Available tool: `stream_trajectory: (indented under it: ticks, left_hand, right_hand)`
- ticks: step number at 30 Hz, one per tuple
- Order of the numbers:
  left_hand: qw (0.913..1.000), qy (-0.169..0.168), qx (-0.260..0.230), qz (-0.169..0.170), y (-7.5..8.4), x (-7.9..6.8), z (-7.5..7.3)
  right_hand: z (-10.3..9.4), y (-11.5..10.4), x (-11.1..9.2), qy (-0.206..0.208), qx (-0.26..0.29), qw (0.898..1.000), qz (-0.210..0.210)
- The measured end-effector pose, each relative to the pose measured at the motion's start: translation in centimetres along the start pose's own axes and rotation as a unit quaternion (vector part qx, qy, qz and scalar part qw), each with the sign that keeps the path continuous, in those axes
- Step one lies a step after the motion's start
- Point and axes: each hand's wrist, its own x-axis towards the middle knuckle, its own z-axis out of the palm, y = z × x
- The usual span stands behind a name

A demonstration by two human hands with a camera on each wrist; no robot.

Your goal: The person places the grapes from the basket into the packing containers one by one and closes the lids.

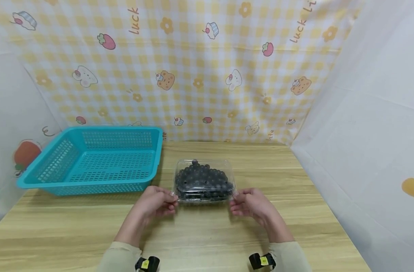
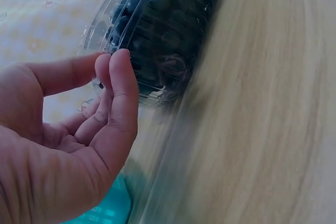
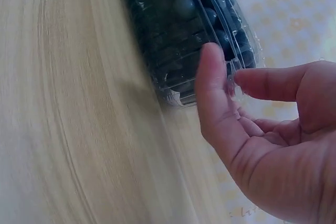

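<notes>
A clear plastic clamshell box (image 1: 205,197) filled with dark round grapes (image 1: 201,177) sits on the wooden table, its lid down over the fruit. At its front left corner, my left hand (image 1: 156,203) pinches the rim between thumb and finger. My right hand (image 1: 252,205) does the same at the front right corner. In the left wrist view, the fingertips (image 2: 121,61) meet at the rim of the box. The right wrist view shows a thumb and finger on either side of the rim, beside the grapes (image 3: 184,8).
To the left stands a turquoise plastic basket (image 1: 157,151) with perforated sides and bottom. Bare wood of the table (image 1: 207,238) lies in front of the box. A yellow checked cloth (image 1: 193,105) hangs behind, and white sheeting (image 1: 373,132) rises at the right.
</notes>
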Motion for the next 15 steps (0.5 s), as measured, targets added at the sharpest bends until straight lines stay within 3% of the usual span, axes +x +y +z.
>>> stream_trajectory:
  ticks: [9, 15]
  left_hand:
    - [0.9996, 0.009, 0.019, 0.017, 0.5, 0.6, 0.3]
    - [0.999, 0.037, -0.003, 0.027, 0.9, 1.6, 0.9]
  right_hand:
    - [0.2, -0.5, 0.7, 0.023, -0.014, 1.0, -0.003]
    - [0.0, -0.7, 1.7, 0.03, 0.006, 1.0, -0.007]
